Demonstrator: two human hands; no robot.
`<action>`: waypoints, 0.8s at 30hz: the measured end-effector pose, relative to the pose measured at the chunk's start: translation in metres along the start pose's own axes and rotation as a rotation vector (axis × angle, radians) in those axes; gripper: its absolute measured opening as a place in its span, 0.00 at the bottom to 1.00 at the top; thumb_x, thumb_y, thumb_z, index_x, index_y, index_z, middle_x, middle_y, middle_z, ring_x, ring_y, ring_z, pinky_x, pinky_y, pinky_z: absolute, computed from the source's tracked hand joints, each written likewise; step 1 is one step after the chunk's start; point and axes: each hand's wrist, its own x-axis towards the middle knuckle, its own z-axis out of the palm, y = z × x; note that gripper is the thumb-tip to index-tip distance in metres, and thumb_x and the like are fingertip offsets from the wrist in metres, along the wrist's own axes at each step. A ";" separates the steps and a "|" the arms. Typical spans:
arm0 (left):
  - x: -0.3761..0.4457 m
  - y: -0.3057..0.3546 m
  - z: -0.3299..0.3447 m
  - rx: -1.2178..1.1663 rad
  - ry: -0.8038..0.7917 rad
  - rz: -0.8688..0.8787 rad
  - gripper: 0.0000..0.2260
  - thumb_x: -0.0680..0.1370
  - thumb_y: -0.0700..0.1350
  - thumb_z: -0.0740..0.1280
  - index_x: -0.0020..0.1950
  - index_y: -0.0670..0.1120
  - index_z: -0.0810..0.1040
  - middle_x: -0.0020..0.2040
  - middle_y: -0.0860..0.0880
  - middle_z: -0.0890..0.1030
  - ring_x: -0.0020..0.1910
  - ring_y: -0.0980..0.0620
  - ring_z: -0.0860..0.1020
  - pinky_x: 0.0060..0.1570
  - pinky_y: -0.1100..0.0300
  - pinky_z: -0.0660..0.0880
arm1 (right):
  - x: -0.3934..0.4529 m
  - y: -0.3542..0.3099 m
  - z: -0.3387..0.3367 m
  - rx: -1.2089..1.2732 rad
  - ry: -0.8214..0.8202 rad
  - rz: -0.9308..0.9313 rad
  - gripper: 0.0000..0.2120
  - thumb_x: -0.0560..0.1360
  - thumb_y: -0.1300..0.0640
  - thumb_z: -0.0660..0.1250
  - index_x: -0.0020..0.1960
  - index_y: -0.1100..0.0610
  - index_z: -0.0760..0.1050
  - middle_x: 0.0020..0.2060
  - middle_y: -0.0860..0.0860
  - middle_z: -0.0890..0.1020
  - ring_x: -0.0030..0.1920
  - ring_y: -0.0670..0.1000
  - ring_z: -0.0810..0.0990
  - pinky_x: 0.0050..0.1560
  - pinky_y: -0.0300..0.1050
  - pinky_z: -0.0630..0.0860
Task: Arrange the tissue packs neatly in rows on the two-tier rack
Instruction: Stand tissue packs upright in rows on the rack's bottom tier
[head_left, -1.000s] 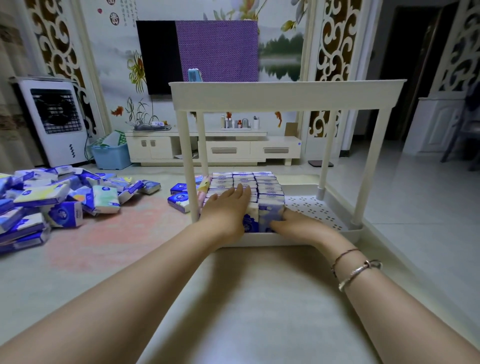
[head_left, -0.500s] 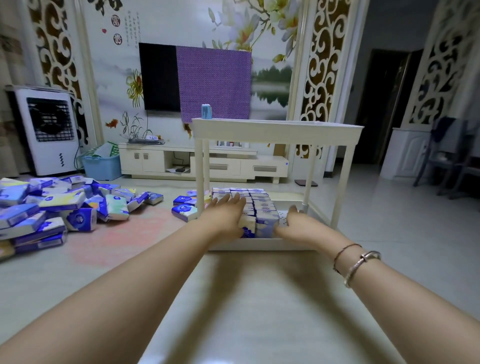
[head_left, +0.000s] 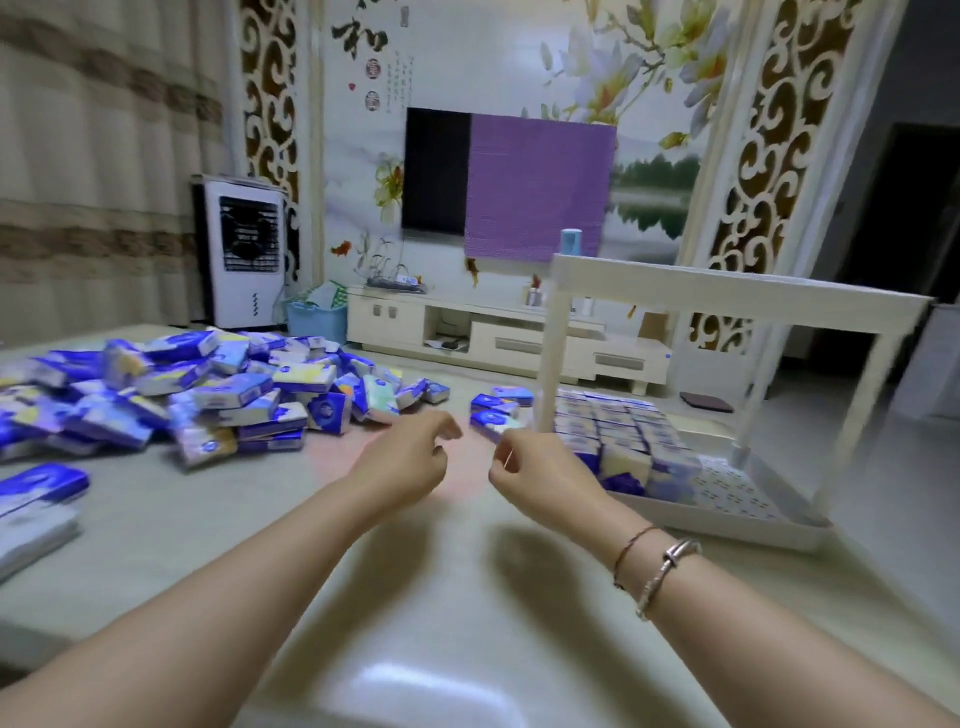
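Observation:
A white two-tier rack (head_left: 727, 291) stands on the floor at the right. Rows of blue and white tissue packs (head_left: 613, 431) fill the left part of its lower tray. A big loose pile of tissue packs (head_left: 208, 389) lies on the floor at the left. Two more packs (head_left: 493, 410) lie just left of the rack's leg. My left hand (head_left: 410, 457) and my right hand (head_left: 540, 473) hover over the floor between pile and rack, fingers loosely curled, holding nothing. One small blue pack (head_left: 570, 242) stands on the rack's top tier.
A white TV cabinet (head_left: 467, 332) runs along the back wall under a TV half covered by purple cloth. A white air cooler (head_left: 244, 254) and a blue basket (head_left: 316, 321) stand at the back left. One pack (head_left: 36, 488) lies near the left edge.
Both hands have left the packs on the lower tray and moved left, off the rack. The view has swung left, so the pile is more central and the rack sits at the right.

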 end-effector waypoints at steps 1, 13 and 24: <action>0.000 -0.015 -0.003 -0.016 0.014 -0.037 0.18 0.74 0.37 0.58 0.58 0.52 0.76 0.60 0.53 0.79 0.58 0.53 0.76 0.60 0.53 0.73 | 0.006 -0.004 0.013 0.017 -0.020 -0.018 0.07 0.74 0.54 0.60 0.48 0.54 0.75 0.47 0.53 0.81 0.49 0.54 0.78 0.46 0.49 0.76; 0.071 -0.093 0.031 0.150 0.351 -0.085 0.21 0.74 0.37 0.61 0.67 0.48 0.70 0.68 0.49 0.70 0.65 0.45 0.66 0.66 0.55 0.63 | 0.135 0.007 0.109 -0.241 0.114 0.133 0.24 0.73 0.54 0.60 0.68 0.60 0.63 0.70 0.59 0.63 0.72 0.60 0.57 0.69 0.54 0.62; 0.091 -0.104 0.030 0.445 0.174 -0.163 0.18 0.80 0.53 0.56 0.67 0.47 0.70 0.68 0.45 0.68 0.71 0.43 0.60 0.70 0.52 0.58 | 0.180 0.022 0.123 -0.357 -0.061 0.358 0.23 0.79 0.45 0.52 0.70 0.55 0.62 0.72 0.59 0.63 0.72 0.61 0.59 0.67 0.58 0.59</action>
